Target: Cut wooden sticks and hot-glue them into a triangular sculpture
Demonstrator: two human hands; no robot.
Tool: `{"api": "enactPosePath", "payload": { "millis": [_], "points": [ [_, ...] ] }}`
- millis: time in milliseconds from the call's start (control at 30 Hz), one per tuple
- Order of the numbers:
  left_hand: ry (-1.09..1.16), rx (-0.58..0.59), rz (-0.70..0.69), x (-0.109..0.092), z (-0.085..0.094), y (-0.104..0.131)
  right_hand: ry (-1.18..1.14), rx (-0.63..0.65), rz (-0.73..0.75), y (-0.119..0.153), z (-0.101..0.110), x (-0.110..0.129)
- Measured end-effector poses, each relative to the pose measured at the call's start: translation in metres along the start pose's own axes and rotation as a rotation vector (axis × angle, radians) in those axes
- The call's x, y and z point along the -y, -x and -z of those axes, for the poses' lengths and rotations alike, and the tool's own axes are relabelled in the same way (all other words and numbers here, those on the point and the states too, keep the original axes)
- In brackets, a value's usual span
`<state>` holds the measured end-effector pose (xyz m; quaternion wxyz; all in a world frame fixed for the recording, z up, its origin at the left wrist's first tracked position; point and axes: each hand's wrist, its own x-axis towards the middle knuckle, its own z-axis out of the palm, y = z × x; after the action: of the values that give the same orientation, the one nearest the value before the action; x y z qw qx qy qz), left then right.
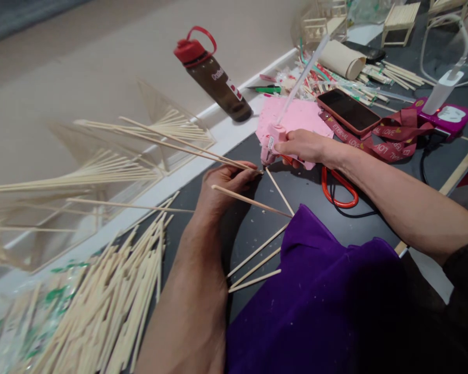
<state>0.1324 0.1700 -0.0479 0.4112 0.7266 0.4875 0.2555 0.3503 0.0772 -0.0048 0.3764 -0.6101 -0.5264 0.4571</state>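
My left hand (230, 182) is closed around the ends of thin wooden sticks (171, 147), which stretch back toward the wall. A pink glue gun (272, 141), with a clear glue stick (304, 78) rising out of its back, is gripped in my right hand (302, 148). Its nozzle points down right beside the stick ends at my left fingertips; whether it touches them I cannot tell. More loose sticks (253, 201) lie just in front, partly under a purple cloth (315, 280). Beneath the glue gun is a pink sheet (312, 117).
A large pile of sticks (113, 291) lies at the left. Fan-like stick structures (187, 130) stand along the wall. Beyond are a red-capped bottle (214, 78), a phone (349, 111), a printed strap (393, 145), a purple power socket (448, 117) and orange-handled scissors (341, 192). Small stick chairs (401, 21) stand behind.
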Motion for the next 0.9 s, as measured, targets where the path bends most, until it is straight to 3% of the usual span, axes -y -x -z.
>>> {"api": "enactPosePath", "payload": {
  "millis": [433, 900],
  "points": [
    [-0.020, 0.006, 0.001, 0.0036, 0.0014, -0.0014, 0.099, -0.091, 0.018, -0.0072, -0.0060, -0.0042],
    [-0.049, 0.010, -0.017, -0.0004, 0.0009, -0.0007, 0.243, -0.054, 0.034, -0.0011, -0.0057, 0.0052]
  ]
}}
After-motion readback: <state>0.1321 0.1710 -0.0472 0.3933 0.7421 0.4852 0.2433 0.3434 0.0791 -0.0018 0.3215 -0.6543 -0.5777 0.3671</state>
